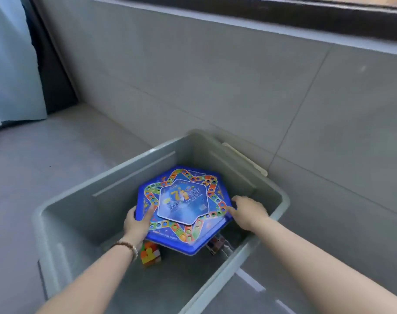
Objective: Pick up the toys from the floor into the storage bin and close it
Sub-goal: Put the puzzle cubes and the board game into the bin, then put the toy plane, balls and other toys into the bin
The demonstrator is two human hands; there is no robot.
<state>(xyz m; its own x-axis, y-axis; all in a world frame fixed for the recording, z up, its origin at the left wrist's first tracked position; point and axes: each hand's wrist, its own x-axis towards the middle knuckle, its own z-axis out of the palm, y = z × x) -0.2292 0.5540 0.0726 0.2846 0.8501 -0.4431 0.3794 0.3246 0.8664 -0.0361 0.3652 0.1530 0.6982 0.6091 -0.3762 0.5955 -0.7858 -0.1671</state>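
Hexagonal board game (181, 207) is gripped at its edges by the left hand (136, 223) and right hand (249, 211), low inside the grey storage bin (91, 211), above a colourful cube (150, 253); the bin is not yet closed

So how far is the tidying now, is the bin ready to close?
Partly. A colourful cube already lies on the bottom of the bin. The left hand and right hand hold the blue game board inside it, not set down yet. The bin is open, so closing it is left.
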